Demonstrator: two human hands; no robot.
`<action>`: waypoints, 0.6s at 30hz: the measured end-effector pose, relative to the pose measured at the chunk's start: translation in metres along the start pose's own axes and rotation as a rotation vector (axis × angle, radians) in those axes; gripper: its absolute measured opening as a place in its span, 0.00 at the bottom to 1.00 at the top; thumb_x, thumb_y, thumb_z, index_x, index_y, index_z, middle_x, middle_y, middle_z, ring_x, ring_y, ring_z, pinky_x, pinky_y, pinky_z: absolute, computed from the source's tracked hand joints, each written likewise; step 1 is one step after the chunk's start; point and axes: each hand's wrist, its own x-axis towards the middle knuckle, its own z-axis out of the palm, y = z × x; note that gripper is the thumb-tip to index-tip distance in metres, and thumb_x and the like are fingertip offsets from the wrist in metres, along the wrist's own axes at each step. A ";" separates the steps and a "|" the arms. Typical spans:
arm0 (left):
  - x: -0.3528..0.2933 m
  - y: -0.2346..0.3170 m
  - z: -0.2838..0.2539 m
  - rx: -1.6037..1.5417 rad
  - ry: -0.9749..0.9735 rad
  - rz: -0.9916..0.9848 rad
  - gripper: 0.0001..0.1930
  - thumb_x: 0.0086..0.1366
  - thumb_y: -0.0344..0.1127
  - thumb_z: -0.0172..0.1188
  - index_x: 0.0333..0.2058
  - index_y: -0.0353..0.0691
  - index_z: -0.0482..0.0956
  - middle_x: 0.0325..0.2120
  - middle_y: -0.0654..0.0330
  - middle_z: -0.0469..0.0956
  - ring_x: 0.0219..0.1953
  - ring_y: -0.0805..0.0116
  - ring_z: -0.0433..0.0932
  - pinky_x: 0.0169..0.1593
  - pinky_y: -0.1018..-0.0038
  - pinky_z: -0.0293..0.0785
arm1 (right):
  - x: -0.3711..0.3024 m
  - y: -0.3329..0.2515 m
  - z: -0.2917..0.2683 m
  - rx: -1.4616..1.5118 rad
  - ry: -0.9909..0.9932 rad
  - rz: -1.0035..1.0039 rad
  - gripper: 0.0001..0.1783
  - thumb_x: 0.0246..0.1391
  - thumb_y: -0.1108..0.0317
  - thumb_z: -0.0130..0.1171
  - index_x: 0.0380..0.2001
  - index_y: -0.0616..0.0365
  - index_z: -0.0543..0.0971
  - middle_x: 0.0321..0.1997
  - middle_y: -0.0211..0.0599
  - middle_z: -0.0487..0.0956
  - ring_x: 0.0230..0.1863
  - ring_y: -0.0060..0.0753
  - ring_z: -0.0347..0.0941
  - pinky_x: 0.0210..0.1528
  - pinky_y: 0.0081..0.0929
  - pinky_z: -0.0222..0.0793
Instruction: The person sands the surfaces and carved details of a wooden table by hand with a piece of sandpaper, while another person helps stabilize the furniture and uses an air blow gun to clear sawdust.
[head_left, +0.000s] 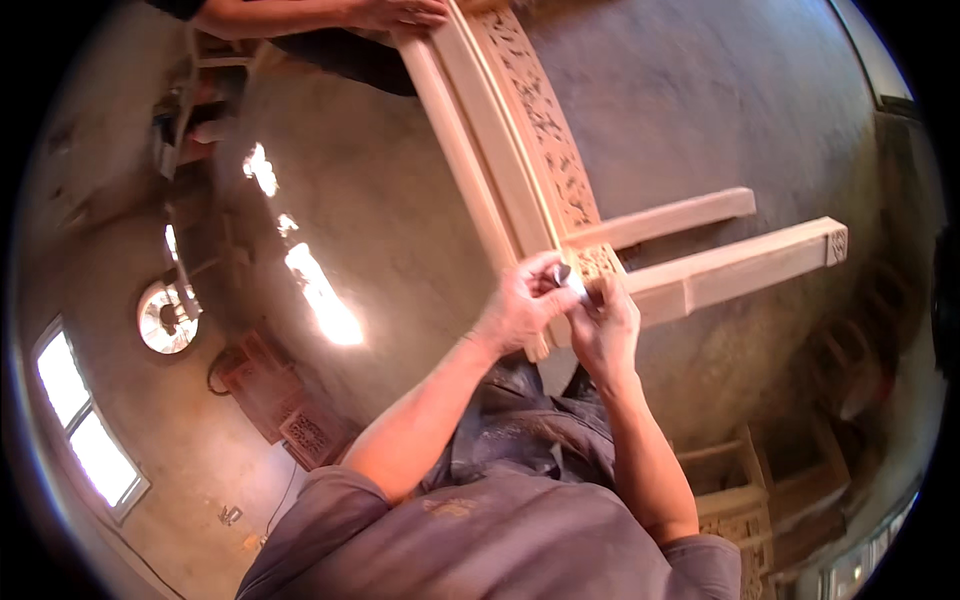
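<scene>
The fingers of the left hand [517,305] and right hand [606,332] come together, closed in a pinch on a small folded sheet [576,284], whitish with a darker part; its exact material cannot be told. The sheet lies right between the fingertips, over the near end of a carved wooden furniture frame [490,130]. That frame's long axis runs from just under the hands away from the person, leaning to the left. The left hand is nearer the long rails; the right is nearer the two square legs [745,265], which stick out to the right. Whether the fingers also touch the wood cannot be told.

A carved openwork strip [540,110] runs along the frame's right side. At the far end, a co-worker's hand [400,14] rests on the rails. Beyond, the grey floor [690,120] spreads around, with reddish wooden pieces [265,385] off to the left and pale chair-like frames [745,480] at lower right.
</scene>
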 end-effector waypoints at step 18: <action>0.011 -0.002 -0.031 -0.182 -0.114 -0.149 0.31 0.71 0.40 0.63 0.65 0.26 0.67 0.47 0.62 0.80 0.44 0.76 0.77 0.51 0.75 0.74 | 0.017 0.010 0.016 0.367 -0.059 0.312 0.10 0.58 0.73 0.64 0.41 0.68 0.83 0.31 0.38 0.83 0.34 0.24 0.77 0.42 0.27 0.74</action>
